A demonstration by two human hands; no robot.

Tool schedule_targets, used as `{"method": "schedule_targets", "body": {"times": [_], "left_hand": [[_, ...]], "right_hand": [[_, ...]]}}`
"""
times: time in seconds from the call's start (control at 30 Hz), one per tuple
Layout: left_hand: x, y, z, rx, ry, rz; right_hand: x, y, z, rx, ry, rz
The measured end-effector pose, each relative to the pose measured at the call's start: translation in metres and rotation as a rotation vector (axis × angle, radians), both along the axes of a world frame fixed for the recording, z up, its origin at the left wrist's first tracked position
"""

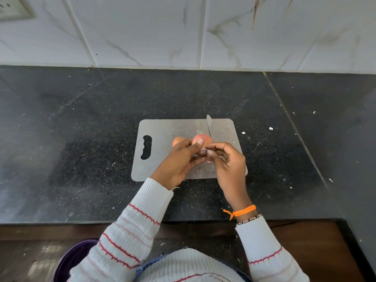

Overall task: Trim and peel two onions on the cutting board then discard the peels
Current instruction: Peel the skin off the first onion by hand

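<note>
Both hands meet over the middle of the cutting board point(160, 159). Left hand point(179, 159) curls round a pinkish onion point(203, 139), thumb lying across its near side; right hand point(230, 161) pinches at the onion's near end with fingertips bent in, and what it pinches is too small to make out. A second, more orange onion point(177, 141) peeks out behind the left hand's knuckles, mostly hidden, resting on the board.

Dark speckled stone makes up the bench point(81, 139), with a white marbled tile wall point(142, 31) behind its far edge. Grey and thin, the cutting board lies near the bench's front edge, handle slot at its left end. A knife point(209, 127) lies on the board's far right part, tip over the far edge; its handle is hidden under the right hand. White crumbs point(270, 128) dot the bench to the right of the board. Below the front edge, at lower left, a purple bin point(69, 259) is partly covered by the left sleeve point(130, 231). An orange thread point(242, 211) circles the right wrist.
</note>
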State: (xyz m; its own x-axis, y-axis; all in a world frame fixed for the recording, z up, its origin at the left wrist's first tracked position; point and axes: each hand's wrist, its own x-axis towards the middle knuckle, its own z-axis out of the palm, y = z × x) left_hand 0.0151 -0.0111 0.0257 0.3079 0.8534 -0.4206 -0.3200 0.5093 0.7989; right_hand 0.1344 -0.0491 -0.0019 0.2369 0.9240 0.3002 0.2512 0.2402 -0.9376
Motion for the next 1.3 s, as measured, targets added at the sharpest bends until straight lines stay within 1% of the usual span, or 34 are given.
{"method": "schedule_targets", "body": {"times": [0.13, 0.23, 0.3, 0.43, 0.53, 0.63, 0.7, 0.9, 1.1, 1.23, 1.3], "left_hand": [[-0.003, 0.002, 0.003, -0.055, -0.058, 0.024], [-0.003, 0.002, 0.003, -0.065, -0.1, 0.052], [-0.002, 0.001, 0.001, -0.052, -0.107, 0.071], [0.004, -0.003, 0.0, -0.05, -0.115, 0.091], [0.006, -0.004, -0.001, -0.03, -0.085, 0.092], [0.006, -0.005, -0.002, -0.026, -0.081, 0.074], [0.005, -0.004, -0.002, -0.069, -0.118, 0.072], [0.007, -0.002, 0.001, -0.192, -0.226, 0.091], [0.004, 0.001, 0.006, -0.278, -0.328, 0.077], [0.005, 0.001, 0.004, -0.32, -0.348, 0.099], [0.006, 0.002, 0.003, -0.328, -0.369, 0.101]], "right_hand": [[0.001, 0.0, 0.009, -0.017, 0.119, 0.044], [0.001, 0.001, 0.011, -0.008, 0.116, 0.061], [-0.001, 0.001, 0.011, 0.007, 0.062, 0.053], [-0.001, 0.002, 0.007, 0.091, -0.116, 0.042], [0.003, 0.005, 0.003, 0.149, -0.228, 0.06], [0.005, 0.007, 0.001, 0.193, -0.3, 0.104], [0.007, 0.008, -0.001, 0.216, -0.321, 0.122], [0.016, 0.009, 0.003, 0.226, -0.335, 0.19], [0.02, 0.012, 0.009, 0.194, -0.214, 0.253], [0.023, 0.014, 0.009, 0.164, -0.239, 0.277], [0.025, 0.015, 0.008, 0.133, -0.196, 0.291]]}}
